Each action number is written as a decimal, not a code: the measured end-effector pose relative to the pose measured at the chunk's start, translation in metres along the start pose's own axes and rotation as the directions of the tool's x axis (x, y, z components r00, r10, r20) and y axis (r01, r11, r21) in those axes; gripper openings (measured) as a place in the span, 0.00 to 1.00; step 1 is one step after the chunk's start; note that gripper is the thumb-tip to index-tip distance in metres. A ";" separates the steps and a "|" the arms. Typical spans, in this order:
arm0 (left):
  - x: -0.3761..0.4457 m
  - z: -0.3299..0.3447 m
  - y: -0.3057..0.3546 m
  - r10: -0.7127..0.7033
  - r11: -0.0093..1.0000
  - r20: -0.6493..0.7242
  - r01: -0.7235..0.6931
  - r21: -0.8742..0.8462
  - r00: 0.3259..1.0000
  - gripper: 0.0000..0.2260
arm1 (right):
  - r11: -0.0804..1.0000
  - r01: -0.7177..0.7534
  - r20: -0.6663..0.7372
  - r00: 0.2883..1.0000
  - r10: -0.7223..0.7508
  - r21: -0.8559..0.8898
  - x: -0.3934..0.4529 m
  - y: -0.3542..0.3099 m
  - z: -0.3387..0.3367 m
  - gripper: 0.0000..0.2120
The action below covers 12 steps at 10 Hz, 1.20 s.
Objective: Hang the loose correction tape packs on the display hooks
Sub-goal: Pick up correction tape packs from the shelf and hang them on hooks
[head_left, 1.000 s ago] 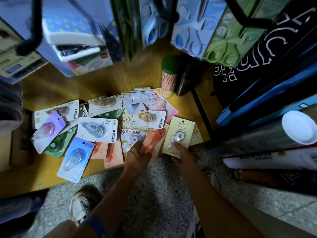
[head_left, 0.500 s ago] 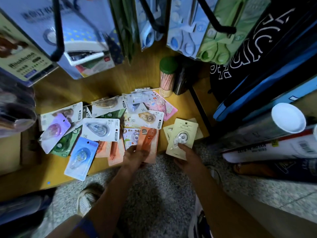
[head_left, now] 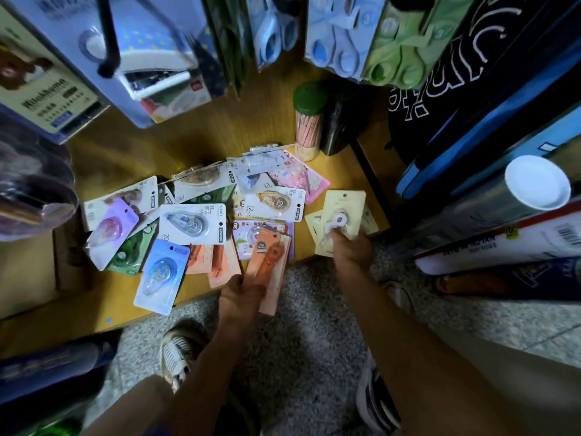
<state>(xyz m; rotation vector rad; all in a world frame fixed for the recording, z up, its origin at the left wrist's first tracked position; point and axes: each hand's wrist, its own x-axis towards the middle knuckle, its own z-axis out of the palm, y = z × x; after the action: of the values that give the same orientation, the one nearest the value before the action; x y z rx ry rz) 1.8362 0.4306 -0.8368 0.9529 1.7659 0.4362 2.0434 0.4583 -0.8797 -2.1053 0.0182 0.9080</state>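
Gripping an orange correction tape pack [head_left: 267, 262] by its lower end, the left hand [head_left: 240, 297] holds it out over the shelf's front edge, while the right hand [head_left: 350, 250] at 3 o'clock pinches a cream pack [head_left: 342, 212]. The other loose packs [head_left: 191, 223] lie scattered on the wooden shelf [head_left: 125, 155] toward 10 o'clock. A display hook [head_left: 108, 45] juts out at 11 o'clock among hanging goods, and a green-lidded pencil jar [head_left: 309, 121] stands at 12 o'clock.
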 end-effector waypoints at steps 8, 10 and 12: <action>0.003 -0.003 -0.001 -0.024 0.999 0.157 0.028 -0.027 0.987 0.18 | 0.965 -0.023 0.170 0.985 -0.022 0.260 0.033 0.040 -0.030 0.21; -0.001 -0.005 0.005 -0.010 1.000 0.156 0.005 0.031 0.988 0.15 | 0.948 0.026 0.202 0.975 -0.094 0.317 0.006 0.039 -0.056 0.19; -0.026 -0.020 0.025 -0.009 1.000 0.142 0.006 0.020 0.990 0.14 | 0.950 0.100 0.349 0.915 -0.205 0.296 -0.050 0.013 -0.087 0.17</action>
<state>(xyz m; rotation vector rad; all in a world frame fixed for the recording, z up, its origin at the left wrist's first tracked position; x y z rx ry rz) 1.8315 0.4286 -0.7955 0.9675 1.6468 0.3384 2.0541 0.3752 -0.8235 -1.6278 -0.2093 1.1300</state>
